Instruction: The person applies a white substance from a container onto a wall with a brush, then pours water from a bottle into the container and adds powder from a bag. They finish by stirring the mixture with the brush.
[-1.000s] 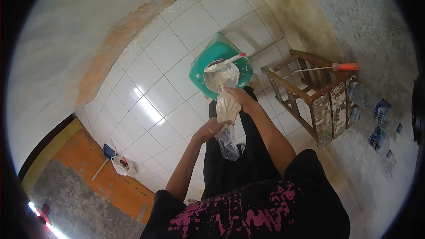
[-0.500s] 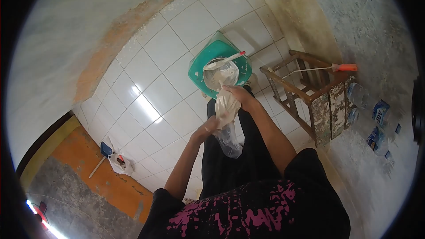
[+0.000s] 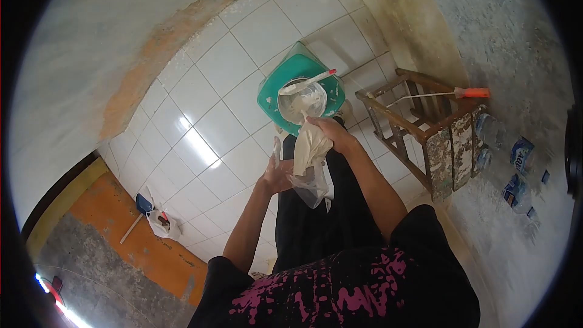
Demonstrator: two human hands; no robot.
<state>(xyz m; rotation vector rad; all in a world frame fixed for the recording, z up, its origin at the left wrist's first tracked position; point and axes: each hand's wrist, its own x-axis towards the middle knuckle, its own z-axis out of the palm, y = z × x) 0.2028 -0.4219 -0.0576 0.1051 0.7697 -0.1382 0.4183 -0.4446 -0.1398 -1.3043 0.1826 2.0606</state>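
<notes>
My right hand (image 3: pixel 333 133) grips the upper end of a clear plastic bag (image 3: pixel 312 152) partly filled with off-white material. The bag hangs over my legs, its lower part see-through and crumpled. My left hand (image 3: pixel 278 176) is open beside the bag's lower left, fingers apart and whitish at the tips; whether it touches the plastic is hard to tell. Just beyond the bag, a clear tub (image 3: pixel 311 108) with off-white paste inside stands on a green plastic stool (image 3: pixel 271 92). Across the tub's rim lies a paste-smeared tool (image 3: pixel 303 84) with a red handle end.
A worn wooden stool (image 3: pixel 438 146) stands at right, with an orange-handled metal rod tool (image 3: pixel 471 93) across it. Several plastic bottles (image 3: pixel 521 157) lie beyond. A white bag (image 3: pixel 164 223) and blue dustpan (image 3: pixel 144 205) sit at left on the tiled floor (image 3: pixel 209 103).
My left hand has let go of the lower bag and moved slightly left, its fingers opening. The bag has spread and its lower end has risen a little; my right hand keeps its grip.
</notes>
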